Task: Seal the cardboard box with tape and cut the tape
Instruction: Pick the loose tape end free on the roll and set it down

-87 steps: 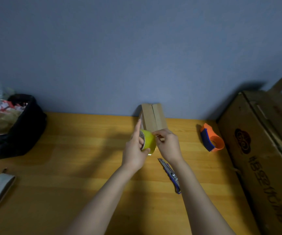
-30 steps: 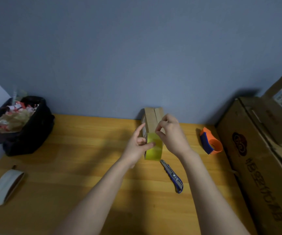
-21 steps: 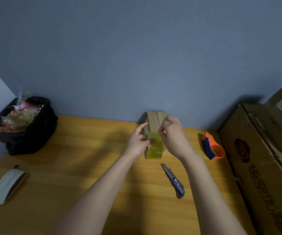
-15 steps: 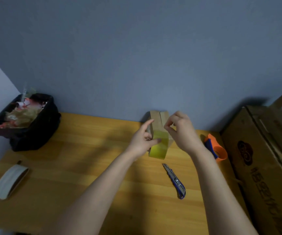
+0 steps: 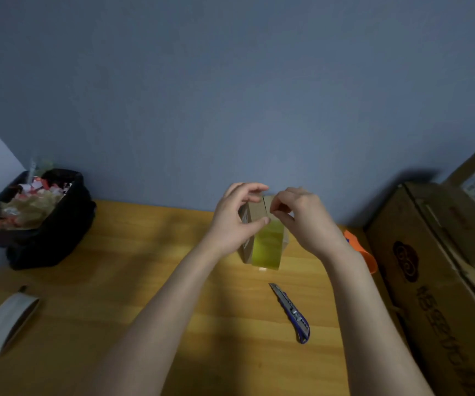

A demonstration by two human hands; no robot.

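Note:
A small brown cardboard box stands upright at the back of the wooden table, close to the wall. Yellow-green tape covers its near face down to the table; I cannot tell whether this is the roll seen edge-on or a stuck strip. My left hand holds the box from the left, fingers over its top and thumb pressed on the tape's upper end. My right hand pinches at the tape's upper edge by the seam on top of the box.
A blue utility knife lies on the table in front of the box. An orange tape dispenser sits half hidden behind my right wrist. Large cardboard boxes fill the right side. A black bin of scraps and a grey tape roll are at left.
Both hands have climbed from the box's near face to its top. The yellow tape went from held in front of the box to lying against its near face.

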